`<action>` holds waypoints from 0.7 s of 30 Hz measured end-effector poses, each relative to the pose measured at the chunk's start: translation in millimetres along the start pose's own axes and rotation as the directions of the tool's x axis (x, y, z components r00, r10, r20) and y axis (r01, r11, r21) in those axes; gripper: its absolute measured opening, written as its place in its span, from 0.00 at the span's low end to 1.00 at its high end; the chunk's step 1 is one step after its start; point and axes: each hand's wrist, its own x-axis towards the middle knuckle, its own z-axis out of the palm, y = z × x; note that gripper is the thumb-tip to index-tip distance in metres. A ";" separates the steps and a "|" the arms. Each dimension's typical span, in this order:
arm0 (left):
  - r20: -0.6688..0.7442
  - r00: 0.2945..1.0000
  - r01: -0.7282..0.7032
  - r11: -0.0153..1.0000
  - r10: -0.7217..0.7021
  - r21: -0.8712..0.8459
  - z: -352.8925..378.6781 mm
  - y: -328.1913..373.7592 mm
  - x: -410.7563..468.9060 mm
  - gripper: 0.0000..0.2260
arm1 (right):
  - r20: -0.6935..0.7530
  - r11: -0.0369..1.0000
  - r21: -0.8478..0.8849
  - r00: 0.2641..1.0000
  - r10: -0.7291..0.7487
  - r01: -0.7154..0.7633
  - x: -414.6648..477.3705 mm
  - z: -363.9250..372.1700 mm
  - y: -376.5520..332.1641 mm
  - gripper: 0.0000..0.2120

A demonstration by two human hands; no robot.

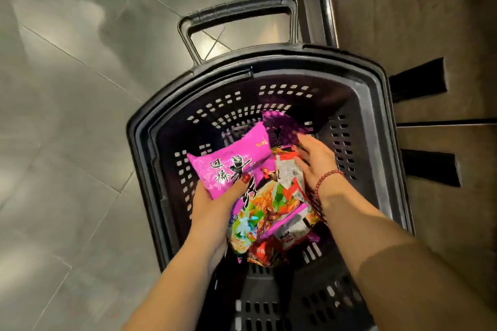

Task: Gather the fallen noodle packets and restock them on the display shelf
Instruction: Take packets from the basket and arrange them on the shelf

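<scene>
Basket (138,148), black plastic, on tiled floor (67,115), holds noodle pkts (271,209). L hand (212,209) grips pink pkt (231,158) above the pile, thumb on top. R hand (317,161), fingers straight, rests on red-white pkt (287,169) inside; purple pkt (282,126) just behind.

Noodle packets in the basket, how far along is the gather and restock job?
Gathered: several packets, among them a dark purple packet, lie in the black shopping basket. In hand: the left hand grips a pink noodle packet over the pile; the right hand rests flat on a red and white packet. Left: restocking, since no packet shows on any shelf.
</scene>
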 end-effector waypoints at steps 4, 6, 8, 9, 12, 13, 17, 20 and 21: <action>-0.086 0.996 -0.005 0.993 -0.005 -0.117 3.9 -29.9 18.9 0.23 | -0.039 0.999 -0.015 0.998 0.046 -0.046 54.5 9.1 17.0 0.17; -0.127 0.992 -0.013 0.984 -0.010 -0.176 5.1 -42.1 27.4 0.23 | -0.083 0.998 -0.055 0.996 0.036 -0.040 69.4 17.2 26.5 0.18; -0.152 0.988 -0.021 0.977 -0.012 -0.212 6.5 -51.7 33.4 0.23 | -0.174 0.995 -0.102 0.984 -0.028 0.010 81.4 22.0 36.6 0.23; -0.162 0.987 -0.024 0.977 -0.011 -0.214 6.4 -55.8 35.6 0.24 | -0.215 0.990 -0.133 0.974 -0.067 0.039 87.4 24.1 40.9 0.25; -0.182 0.983 -0.034 0.984 0.001 -0.177 4.3 -63.2 39.2 0.26 | -0.298 0.981 -0.173 0.945 -0.139 0.089 94.6 29.5 49.3 0.25; -0.185 0.983 -0.036 0.985 0.004 -0.168 3.3 -63.7 40.2 0.27 | -0.314 0.973 -0.210 0.935 -0.162 0.098 97.1 29.9 49.3 0.22; -0.189 0.982 -0.042 0.987 0.012 -0.154 0.3 -66.4 43.4 0.28 | -0.168 0.937 -0.343 0.977 -0.131 0.066 98.6 24.5 39.7 0.15; -0.187 0.982 -0.041 0.992 0.018 -0.118 2.6 -65.2 36.2 0.24 | -0.190 0.961 -0.247 0.967 -0.170 0.121 75.1 21.6 39.4 0.08; -0.187 0.982 -0.040 0.994 0.021 -0.100 3.9 -63.1 31.1 0.23 | -0.210 0.965 -0.208 0.956 -0.204 0.160 62.7 20.2 40.2 0.03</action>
